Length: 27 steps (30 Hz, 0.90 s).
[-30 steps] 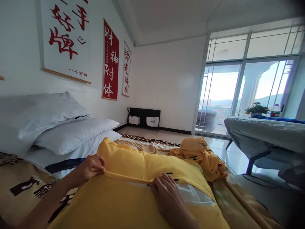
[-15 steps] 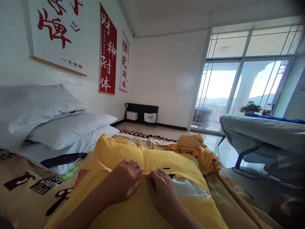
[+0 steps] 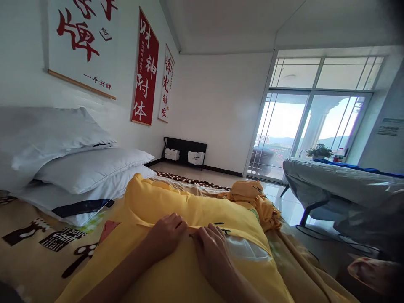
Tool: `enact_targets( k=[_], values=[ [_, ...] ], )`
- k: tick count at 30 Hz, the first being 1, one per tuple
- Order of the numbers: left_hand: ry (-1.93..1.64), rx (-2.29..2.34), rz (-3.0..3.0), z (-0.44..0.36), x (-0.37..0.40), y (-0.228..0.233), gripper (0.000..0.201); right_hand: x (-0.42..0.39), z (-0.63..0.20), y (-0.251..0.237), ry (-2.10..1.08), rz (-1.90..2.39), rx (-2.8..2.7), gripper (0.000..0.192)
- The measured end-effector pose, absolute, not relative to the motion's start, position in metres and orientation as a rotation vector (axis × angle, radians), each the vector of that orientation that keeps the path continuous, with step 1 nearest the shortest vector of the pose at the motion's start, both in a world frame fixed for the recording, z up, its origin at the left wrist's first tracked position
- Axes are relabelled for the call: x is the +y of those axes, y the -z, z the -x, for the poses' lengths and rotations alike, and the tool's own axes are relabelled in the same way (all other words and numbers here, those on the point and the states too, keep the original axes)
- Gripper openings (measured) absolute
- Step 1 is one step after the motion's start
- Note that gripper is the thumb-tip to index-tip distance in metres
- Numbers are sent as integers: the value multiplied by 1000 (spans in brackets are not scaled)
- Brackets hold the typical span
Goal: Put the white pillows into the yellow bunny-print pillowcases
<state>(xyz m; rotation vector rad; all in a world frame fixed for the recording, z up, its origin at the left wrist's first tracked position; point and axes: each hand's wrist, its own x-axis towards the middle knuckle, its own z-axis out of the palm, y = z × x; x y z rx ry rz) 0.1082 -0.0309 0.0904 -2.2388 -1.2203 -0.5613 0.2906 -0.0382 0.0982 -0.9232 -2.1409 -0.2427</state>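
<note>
hands meet mid-seam on yellow pillow (image 3: pixel 189 252): left hand (image 3: pixel 166 233) and right hand (image 3: pixel 213 252) both pinch cover's open edge. closing step; white insert (image 3: pixel 244 250) needs tucking.

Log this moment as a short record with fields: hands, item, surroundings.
left hand: left hand pinching the opening edge of the yellow pillowcase
right hand: right hand on the same edge, fingers curled, beside the left
inside: white pillow showing at the opening
left of it: stacked white pillows
beyond: crumpled yellow fabric
surface: patterned bedsheet
</note>
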Motion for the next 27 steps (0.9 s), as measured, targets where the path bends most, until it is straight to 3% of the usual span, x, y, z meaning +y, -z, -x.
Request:
enact_targets(
  k=[8, 16, 27],
  values=[
    [486, -1226, 2404, -108, -33, -98, 12, -35, -315, -94, 598, 928, -2177, 24],
    [473, -1179, 2436, -106, -34, -98, 13, -31, -338, -97, 469, 1107, -2199, 19],
    [449, -1172, 2410, -109, -38, -112, 18, -31, -371, -94, 541, 1189, -2182, 23]
  ],
)
